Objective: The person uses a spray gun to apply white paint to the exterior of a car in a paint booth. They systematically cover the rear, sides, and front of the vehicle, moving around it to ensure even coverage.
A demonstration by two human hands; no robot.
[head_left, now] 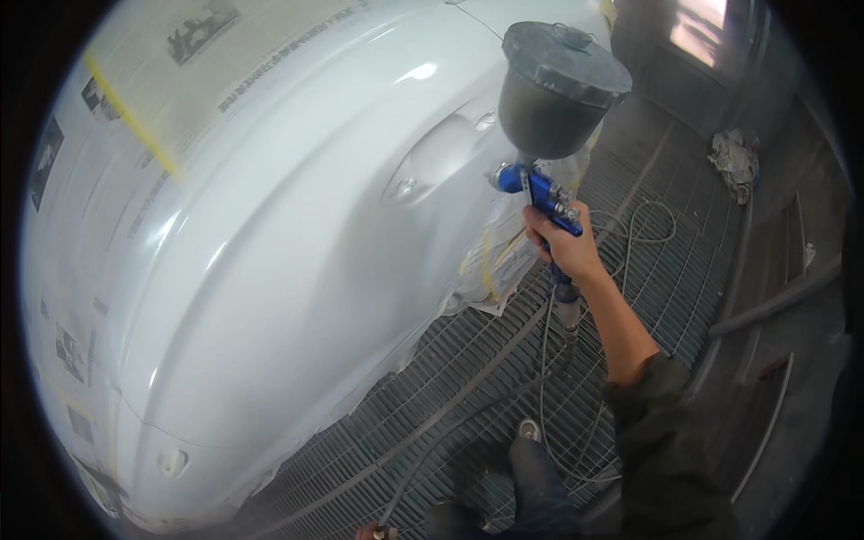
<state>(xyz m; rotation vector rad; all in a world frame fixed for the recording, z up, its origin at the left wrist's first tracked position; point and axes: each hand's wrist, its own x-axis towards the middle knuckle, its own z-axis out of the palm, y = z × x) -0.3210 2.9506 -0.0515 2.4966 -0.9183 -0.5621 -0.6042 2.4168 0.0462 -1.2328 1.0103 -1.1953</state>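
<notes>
My right hand [562,238] is wrapped round the handle of a blue spray gun [540,193]. A dark grey paint cup [553,99] with a lid sits on top of the gun, whose nozzle points left at a white car bumper [270,270], a short gap away. The bumper's surface is glossy, with a rounded recess [441,157] near the nozzle. At the bottom edge, only a small part of my left hand [367,532] shows, closed on a dark air hose [432,450] that runs up towards the gun's handle.
Masking paper [180,81] with yellow tape [135,117] covers the car beyond the bumper; more masking [495,261] hangs at its right end. Loops of thin hose [648,225] lie on the metal grating floor [477,369]. Crumpled paper [736,162] lies by the right wall.
</notes>
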